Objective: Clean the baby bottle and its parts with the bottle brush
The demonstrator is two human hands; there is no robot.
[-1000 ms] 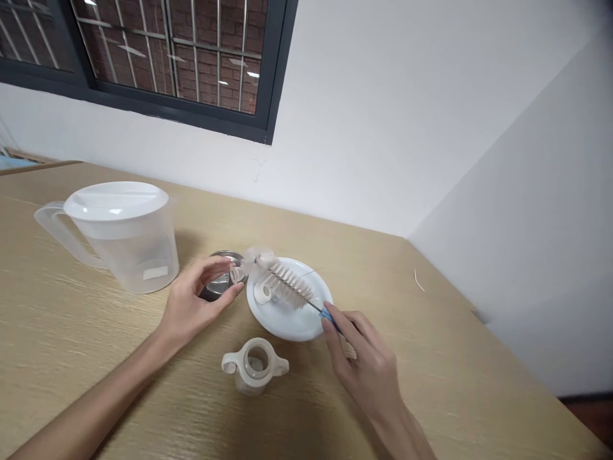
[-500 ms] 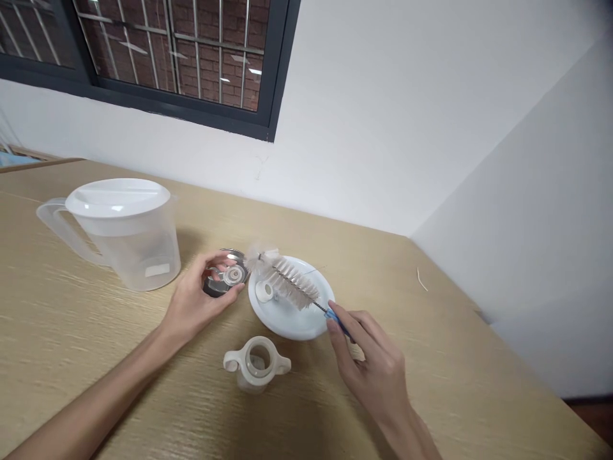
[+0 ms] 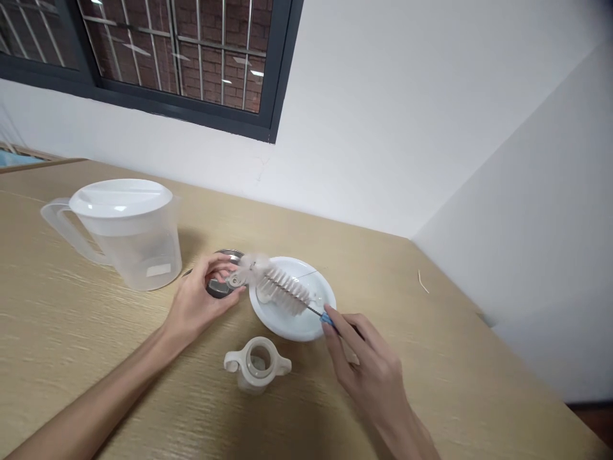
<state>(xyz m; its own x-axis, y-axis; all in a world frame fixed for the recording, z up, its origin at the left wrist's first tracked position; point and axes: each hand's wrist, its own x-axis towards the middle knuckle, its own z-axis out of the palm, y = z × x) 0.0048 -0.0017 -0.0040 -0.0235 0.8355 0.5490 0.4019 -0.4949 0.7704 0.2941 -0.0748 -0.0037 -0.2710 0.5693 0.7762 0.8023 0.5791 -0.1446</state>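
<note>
Left hand [image 3: 197, 299] in a rounded curl, right hand [image 3: 368, 361] in a pinch, bare forearms [image 3: 108, 390] angled inward

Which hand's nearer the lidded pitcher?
Left. The left hand is just right of the pitcher; the right hand is much farther right, holding the brush.

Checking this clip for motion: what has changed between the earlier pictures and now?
Since half a second ago, the right hand has shifted the brush slightly toward the left hand; its blurred tip overlaps the small clear piece there, which faced the camera and now looks tilted. Nothing was taken or let go. The plate, jug and two-handled cup stay put.
</note>
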